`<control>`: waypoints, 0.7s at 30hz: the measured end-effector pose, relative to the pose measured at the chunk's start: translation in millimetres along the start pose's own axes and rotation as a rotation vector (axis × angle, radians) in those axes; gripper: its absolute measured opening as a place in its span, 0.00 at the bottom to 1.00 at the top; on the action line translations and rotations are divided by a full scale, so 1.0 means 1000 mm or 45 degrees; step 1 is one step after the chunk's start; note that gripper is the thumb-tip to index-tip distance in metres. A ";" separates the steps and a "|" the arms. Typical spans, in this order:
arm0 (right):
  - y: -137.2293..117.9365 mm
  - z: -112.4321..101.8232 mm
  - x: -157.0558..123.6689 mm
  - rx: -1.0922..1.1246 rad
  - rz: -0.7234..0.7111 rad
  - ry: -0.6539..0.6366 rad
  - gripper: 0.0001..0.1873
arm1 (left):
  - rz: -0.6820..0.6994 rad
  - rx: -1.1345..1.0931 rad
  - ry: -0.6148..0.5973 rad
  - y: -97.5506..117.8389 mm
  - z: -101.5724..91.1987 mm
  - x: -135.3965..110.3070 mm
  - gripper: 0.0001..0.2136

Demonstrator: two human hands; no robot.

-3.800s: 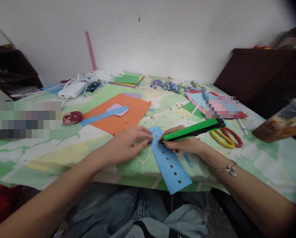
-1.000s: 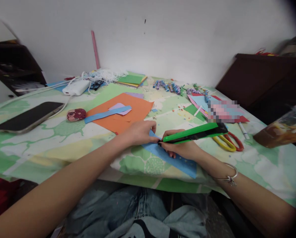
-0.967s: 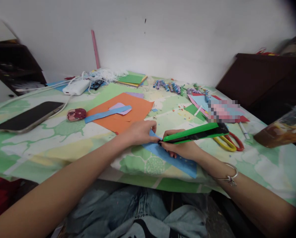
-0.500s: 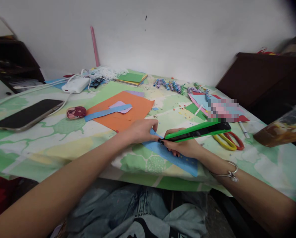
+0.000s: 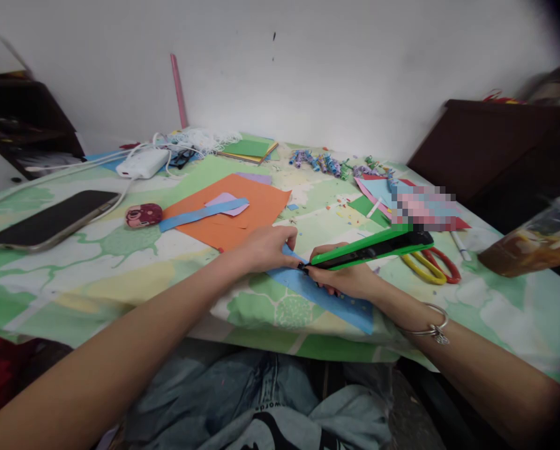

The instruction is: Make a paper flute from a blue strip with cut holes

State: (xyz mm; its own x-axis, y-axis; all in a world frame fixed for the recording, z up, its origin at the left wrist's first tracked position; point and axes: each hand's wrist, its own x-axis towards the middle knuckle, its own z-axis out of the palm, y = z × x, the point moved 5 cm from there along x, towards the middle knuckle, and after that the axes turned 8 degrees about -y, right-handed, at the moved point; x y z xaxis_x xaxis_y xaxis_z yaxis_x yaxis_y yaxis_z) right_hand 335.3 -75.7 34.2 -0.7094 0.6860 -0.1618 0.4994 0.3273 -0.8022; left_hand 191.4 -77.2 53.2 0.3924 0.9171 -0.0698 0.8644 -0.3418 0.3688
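Observation:
A sheet of blue paper [image 5: 320, 297] lies near the table's front edge, with small pale spots toward its right end. My left hand [image 5: 270, 249] grips the paper's upper left end, thumb and forefinger curled over it. In my right hand [image 5: 350, 278] is a long green-and-black utility knife [image 5: 374, 247], held slantwise like a pen. Its narrow front end meets the paper close to my left thumb. Fingers of my right hand rest on the paper, and part of the sheet is hidden under them.
Behind my left hand are orange paper [image 5: 252, 194] and a blue strip [image 5: 205, 214]. A phone [image 5: 55, 215] lies at left. Scissors [image 5: 430, 265], a marker [image 5: 460, 245] and a plastic cup [image 5: 533, 240] are at right. Curled paper pieces [image 5: 327, 162] sit near the wall.
Both hands and the knife keep nearly the same place on the blue paper. The whole view has shifted very slightly.

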 end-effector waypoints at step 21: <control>-0.010 -0.009 0.000 -0.121 -0.237 -0.040 0.13 | -0.107 0.097 -0.063 0.005 0.001 -0.005 0.17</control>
State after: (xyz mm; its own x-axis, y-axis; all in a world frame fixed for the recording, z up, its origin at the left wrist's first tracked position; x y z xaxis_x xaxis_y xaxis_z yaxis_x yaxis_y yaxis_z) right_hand 334.7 -73.2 46.8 -0.8080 0.5881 -0.0348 0.4020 0.5072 -0.7623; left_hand 193.9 -83.6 54.1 0.3309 0.9327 -0.1437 0.9155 -0.2804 0.2884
